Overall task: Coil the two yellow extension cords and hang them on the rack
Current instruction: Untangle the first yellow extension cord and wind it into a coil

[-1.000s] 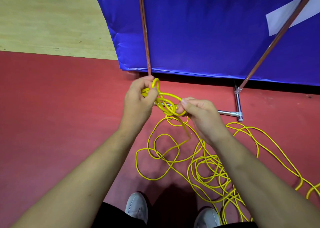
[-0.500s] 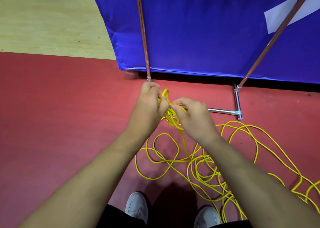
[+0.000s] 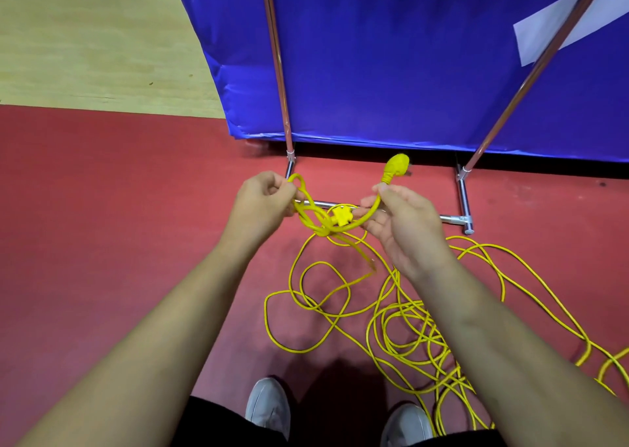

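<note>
The left hand (image 3: 263,201) curls tight round a small loop of the knotted yellow cord (image 3: 322,232), the right hand (image 3: 405,222) pinches the same cord just below its plug (image 3: 396,165), and the remainder sprawls in loose tangles on the red floor (image 3: 102,242) beneath both, before the rack (image 3: 452,218).

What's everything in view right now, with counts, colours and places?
yellow cord: count unclear, yellow, tangled low right, knotted end lifted
plug: one, yellow, top of the lifted end
socket end: one, yellow, by the knot
rack: one, copper uprights on chrome base bars, ahead
cover: one, blue, behind the rack
white patch: one, white, cover's upper right
red floor: one area, red, underfoot
wood floor: one area, pale, top left
shoes: two, grey, bottom edge
left hand: one, grip on a cord loop
right hand: one, pinching cord below the plug
</note>
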